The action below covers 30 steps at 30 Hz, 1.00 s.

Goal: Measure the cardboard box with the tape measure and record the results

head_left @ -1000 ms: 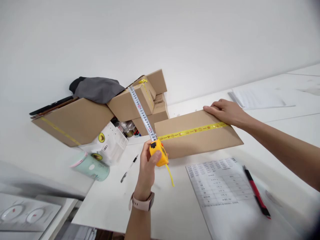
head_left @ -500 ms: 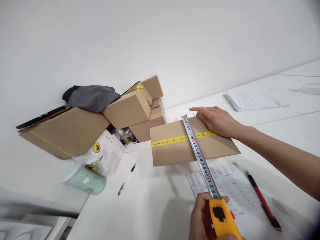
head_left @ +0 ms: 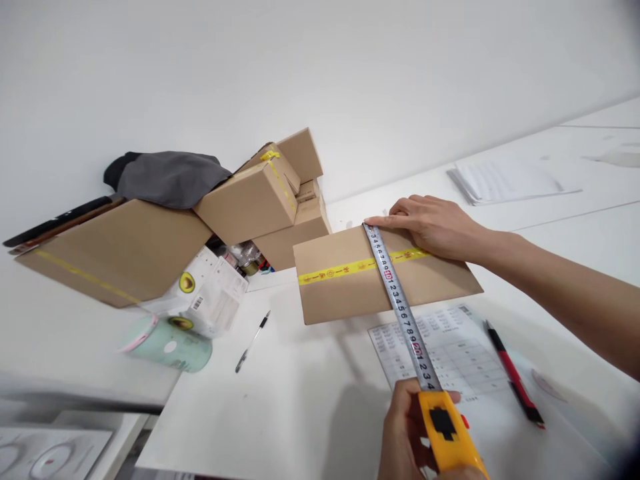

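My left hand (head_left: 407, 433) is closed around a yellow tape measure (head_left: 447, 427) at the bottom of the view. Its metal blade (head_left: 397, 293) is pulled out and lies across a small cardboard box (head_left: 345, 293) bound with yellow printed tape (head_left: 345, 268). On the far right part of this box rests my right hand (head_left: 430, 223), fingers bent over its far edge, partly hidden. One of its digits stretches left and touches the blade's end at that edge. A printed sheet (head_left: 450, 360) lies under the blade, with a red and black pen (head_left: 515, 377) beside it.
Several cardboard boxes (head_left: 245, 207) are stacked against the wall, a grey cloth (head_left: 170, 179) on top. A white avocado-printed package (head_left: 213, 290) and a mint-green container (head_left: 170, 347) stand at left. A thin pen (head_left: 253, 341) lies on the white table (head_left: 280, 407); papers (head_left: 510, 181) lie at back right.
My right hand's outstretched digit has come down onto the blade's end, where it was raised clear before. The view has shifted slightly. My left hand still holds the tape measure.
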{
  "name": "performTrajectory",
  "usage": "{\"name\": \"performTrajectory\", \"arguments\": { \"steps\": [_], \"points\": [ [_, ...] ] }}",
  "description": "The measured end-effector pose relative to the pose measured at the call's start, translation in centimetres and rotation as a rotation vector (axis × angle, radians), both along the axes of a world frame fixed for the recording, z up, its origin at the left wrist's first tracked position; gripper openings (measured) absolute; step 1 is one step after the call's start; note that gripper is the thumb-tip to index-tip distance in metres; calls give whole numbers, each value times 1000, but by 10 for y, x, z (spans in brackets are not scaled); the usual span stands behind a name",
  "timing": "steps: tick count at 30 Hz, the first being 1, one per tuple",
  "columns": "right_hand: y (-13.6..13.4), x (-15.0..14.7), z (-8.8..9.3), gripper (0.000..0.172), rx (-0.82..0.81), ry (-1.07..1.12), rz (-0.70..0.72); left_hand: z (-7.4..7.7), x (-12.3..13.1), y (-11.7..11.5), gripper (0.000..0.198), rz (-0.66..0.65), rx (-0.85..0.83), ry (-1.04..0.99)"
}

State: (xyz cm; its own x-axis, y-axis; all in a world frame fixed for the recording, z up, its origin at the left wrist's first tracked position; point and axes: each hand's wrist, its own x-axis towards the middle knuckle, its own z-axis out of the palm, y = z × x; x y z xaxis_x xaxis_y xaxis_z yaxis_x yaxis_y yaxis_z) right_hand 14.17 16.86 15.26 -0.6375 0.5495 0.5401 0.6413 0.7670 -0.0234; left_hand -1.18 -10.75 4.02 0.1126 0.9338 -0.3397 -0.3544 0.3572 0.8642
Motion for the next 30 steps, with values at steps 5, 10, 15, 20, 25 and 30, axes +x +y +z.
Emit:
{"name": "performTrajectory", "arguments": {
  "steps": [5,10,15,20,25,30],
  "points": [
    [-2,0,-2,49,8,17,-19,1,-2,1,71,-57,0,50],
    [-3,0,-4,50,22,37,-25,-8,1,-3,75,-38,11,21],
    [-19,2,-4,62,12,41,-128,-25,3,-18,90,-32,-29,73],
    [-62,11,-15,71,20,43,-147,-32,5,-19,79,-87,15,136],
    [-90,25,-52,66,29,53,-189,-26,7,-14,66,-131,89,191],
    [-81,32,-80,51,-61,128,-173,-22,7,-12,62,-124,132,201]
  ]
}}
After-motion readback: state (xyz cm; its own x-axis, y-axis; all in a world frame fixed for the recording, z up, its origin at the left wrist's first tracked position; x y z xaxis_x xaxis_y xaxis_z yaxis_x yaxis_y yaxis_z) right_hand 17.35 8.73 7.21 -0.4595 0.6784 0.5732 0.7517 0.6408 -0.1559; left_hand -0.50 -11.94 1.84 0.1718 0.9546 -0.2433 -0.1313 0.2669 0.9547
